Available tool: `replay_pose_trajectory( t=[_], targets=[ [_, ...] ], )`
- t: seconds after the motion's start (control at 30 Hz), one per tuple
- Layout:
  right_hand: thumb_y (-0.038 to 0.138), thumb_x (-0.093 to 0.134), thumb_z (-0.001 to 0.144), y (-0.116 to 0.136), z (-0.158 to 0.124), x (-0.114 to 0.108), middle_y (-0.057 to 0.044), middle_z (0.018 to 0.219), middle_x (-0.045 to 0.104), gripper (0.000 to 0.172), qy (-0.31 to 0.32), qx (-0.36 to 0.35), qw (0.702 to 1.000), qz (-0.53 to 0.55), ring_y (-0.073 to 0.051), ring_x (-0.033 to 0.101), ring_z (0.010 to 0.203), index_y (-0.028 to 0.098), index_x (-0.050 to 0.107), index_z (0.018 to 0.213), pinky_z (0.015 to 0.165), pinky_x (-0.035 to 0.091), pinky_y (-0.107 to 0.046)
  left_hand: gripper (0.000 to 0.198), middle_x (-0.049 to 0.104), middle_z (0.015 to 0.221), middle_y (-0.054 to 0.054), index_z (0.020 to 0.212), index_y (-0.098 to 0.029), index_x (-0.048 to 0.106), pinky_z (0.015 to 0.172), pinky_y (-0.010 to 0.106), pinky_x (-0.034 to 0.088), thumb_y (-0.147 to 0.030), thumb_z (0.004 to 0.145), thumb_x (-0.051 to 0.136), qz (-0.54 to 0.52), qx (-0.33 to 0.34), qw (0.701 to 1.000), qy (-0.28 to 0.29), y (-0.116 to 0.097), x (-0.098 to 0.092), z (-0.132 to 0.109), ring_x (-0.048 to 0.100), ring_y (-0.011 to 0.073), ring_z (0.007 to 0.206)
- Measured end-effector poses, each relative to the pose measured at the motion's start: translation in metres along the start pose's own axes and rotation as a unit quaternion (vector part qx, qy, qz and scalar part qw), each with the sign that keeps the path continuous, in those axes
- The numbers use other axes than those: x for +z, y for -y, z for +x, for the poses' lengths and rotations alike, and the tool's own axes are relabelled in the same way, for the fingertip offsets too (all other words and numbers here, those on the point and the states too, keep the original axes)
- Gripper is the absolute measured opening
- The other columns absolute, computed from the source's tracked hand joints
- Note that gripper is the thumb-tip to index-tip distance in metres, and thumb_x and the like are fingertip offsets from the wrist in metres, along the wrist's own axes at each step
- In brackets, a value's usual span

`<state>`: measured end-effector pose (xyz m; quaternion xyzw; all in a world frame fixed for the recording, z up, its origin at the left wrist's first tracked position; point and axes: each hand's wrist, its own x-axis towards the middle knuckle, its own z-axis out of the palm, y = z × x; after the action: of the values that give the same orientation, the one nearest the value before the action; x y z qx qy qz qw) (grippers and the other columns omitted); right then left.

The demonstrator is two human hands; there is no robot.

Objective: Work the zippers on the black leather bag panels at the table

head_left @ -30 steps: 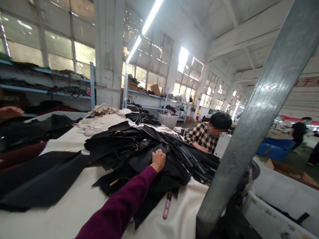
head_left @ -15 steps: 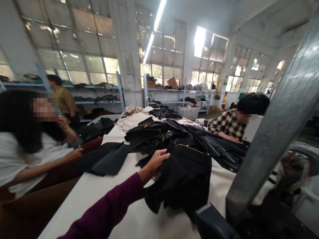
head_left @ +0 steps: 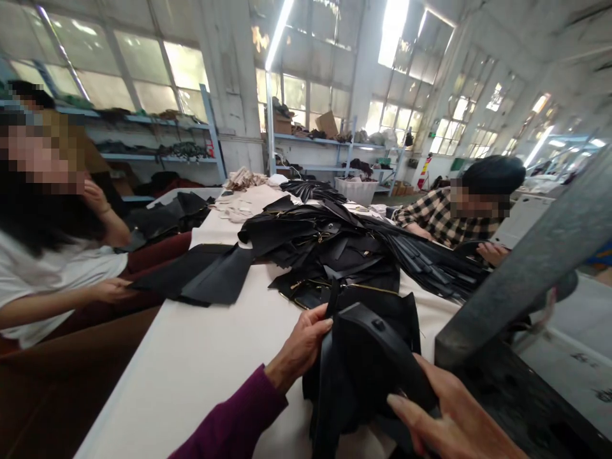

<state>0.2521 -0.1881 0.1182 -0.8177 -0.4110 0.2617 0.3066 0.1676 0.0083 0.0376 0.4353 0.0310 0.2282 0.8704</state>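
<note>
I hold a black bag piece (head_left: 368,357) with a gold zip over the near end of a white table (head_left: 201,363). My left hand (head_left: 301,344), in a purple sleeve, pinches its left edge. My right hand (head_left: 449,417) comes in from the lower right, its fingers under the piece's right side. Behind it lies a big heap of black leather parts (head_left: 344,248) with gold fittings.
A person in a white top (head_left: 52,268) sits at the left by flat black panels (head_left: 201,274). A person in a checked shirt (head_left: 454,213) works at the right. A grey metal post (head_left: 530,261) slants across the right. Shelves (head_left: 157,137) line the window wall.
My left hand has drawn the black piece off the heap toward me. My right hand has come into view and taken its other side. The view has swung left and down.
</note>
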Motion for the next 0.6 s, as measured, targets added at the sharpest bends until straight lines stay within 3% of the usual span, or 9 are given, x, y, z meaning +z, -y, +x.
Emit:
replay_pose_trajectory(
  t=[0.1,0.27,0.43,0.53,0.6],
  targets=[
    [0.04,0.053,0.082,0.006,0.014,0.005,0.005,0.054,0.058,0.023,0.026,-0.009,0.999,0.019,-0.015,0.06,0.048,0.019,0.056,0.087,0.046,0.045,-0.022,0.031,0.067,0.099,0.009,0.106,-0.013,0.065,0.075,0.026,0.046,-0.011,0.075,0.058,-0.001,0.006,1.0,0.017,0.0,-0.002,-0.003,0.062,0.0205,0.089],
    [0.044,0.05,0.086,0.016,0.039,0.0,0.006,0.053,0.057,0.025,0.016,-0.084,0.996,0.037,-0.014,0.057,0.047,0.02,0.052,0.085,0.046,0.043,-0.022,0.034,0.068,0.096,0.009,0.109,-0.014,0.064,0.073,0.027,0.046,-0.013,0.076,0.056,0.002,-0.017,0.999,0.032,0.003,-0.005,-0.007,0.063,0.0189,0.081],
    [0.044,0.046,0.088,0.025,0.04,-0.024,0.005,0.056,0.056,0.033,-0.002,-0.1,0.995,0.011,-0.013,0.054,0.053,0.021,0.048,0.064,0.053,0.041,-0.024,0.035,0.068,0.084,0.006,0.108,-0.015,0.063,0.068,0.026,0.045,-0.019,0.075,0.058,0.039,-0.018,0.999,-0.033,0.003,-0.017,-0.003,0.062,0.0163,0.071],
    [0.046,0.042,0.088,0.011,0.023,-0.037,0.004,0.053,0.055,0.036,0.021,-0.048,0.999,-0.013,-0.014,0.055,0.052,0.022,0.047,0.061,0.053,0.042,-0.025,0.033,0.064,0.07,0.003,0.106,-0.014,0.063,0.063,0.027,0.045,-0.024,0.076,0.054,0.167,-0.042,0.983,-0.067,-0.004,-0.041,0.0,0.059,0.0161,0.062],
    [0.048,0.044,0.086,-0.008,0.008,-0.043,0.003,0.053,0.057,0.034,0.034,-0.004,0.999,-0.017,-0.015,0.057,0.052,0.023,0.049,0.063,0.052,0.044,-0.024,0.032,0.059,0.061,0.001,0.103,-0.014,0.063,0.062,0.028,0.043,-0.025,0.075,0.053,0.337,-0.045,0.935,-0.103,-0.012,-0.058,0.003,0.056,0.0165,0.059]
  ],
)
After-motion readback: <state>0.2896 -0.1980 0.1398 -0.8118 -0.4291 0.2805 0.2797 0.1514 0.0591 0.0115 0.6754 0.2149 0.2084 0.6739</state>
